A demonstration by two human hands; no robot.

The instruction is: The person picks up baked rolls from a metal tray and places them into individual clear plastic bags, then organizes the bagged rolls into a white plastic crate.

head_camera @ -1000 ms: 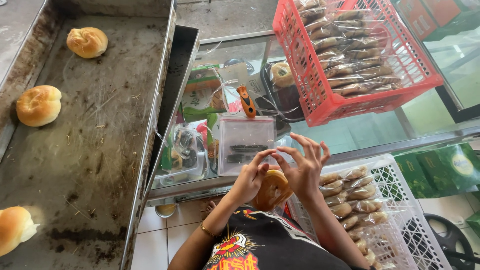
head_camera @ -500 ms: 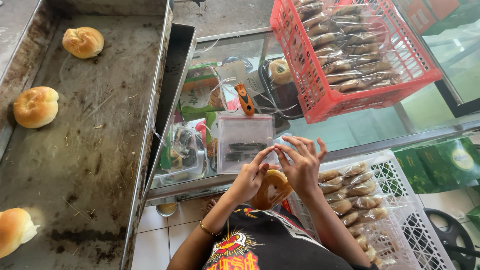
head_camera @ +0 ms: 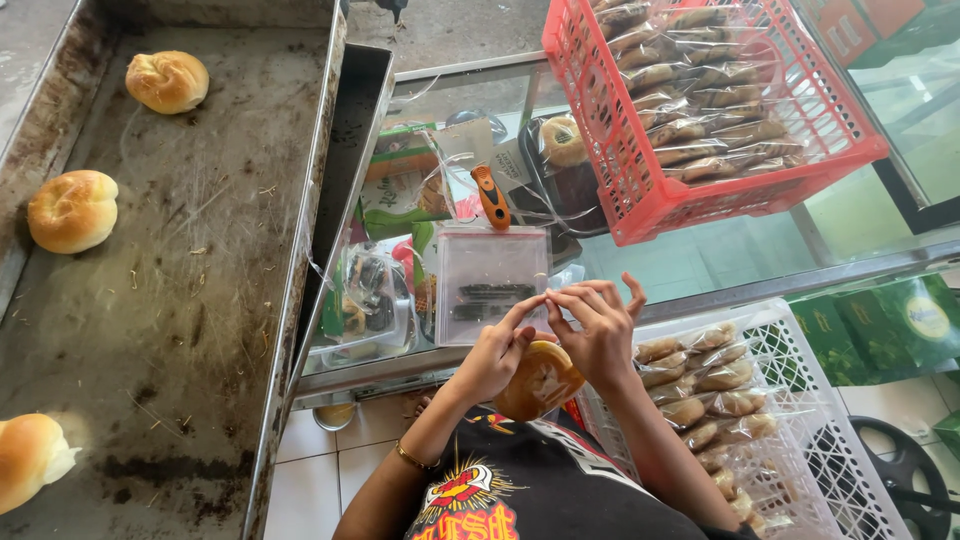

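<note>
Both hands meet over a bun (head_camera: 540, 378) in clear wrap, held low in front of the person's dark printed shirt (head_camera: 520, 490). The left hand (head_camera: 492, 355) cups the bun from the side, fingers closed on it, a thin bracelet (head_camera: 410, 458) on that wrist. The right hand (head_camera: 598, 330) sits above it, fingertips pinched together on the wrap at the top of the bun, touching the left hand's fingertips.

Just right of the hands a white crate (head_camera: 800, 400) holds rows of bagged buns. Straight behind the hands lies a small clear box (head_camera: 490, 285) on a glass shelf, with an orange-handled cutter (head_camera: 491, 197) beyond it and packets of snacks (head_camera: 400, 185) to its left, all crowded close. Higher up, a red crate (head_camera: 700, 205) full of wrapped buns rests tilted on the glass.

On the left a big, scuffed metal tray (head_camera: 200, 250) carries three bare buns: one near the top (head_camera: 167, 81), one at the left edge (head_camera: 72, 210), one at the lower corner (head_camera: 30, 458), well apart from one another. A second, dark tray (head_camera: 355, 130) leans beside it
</note>
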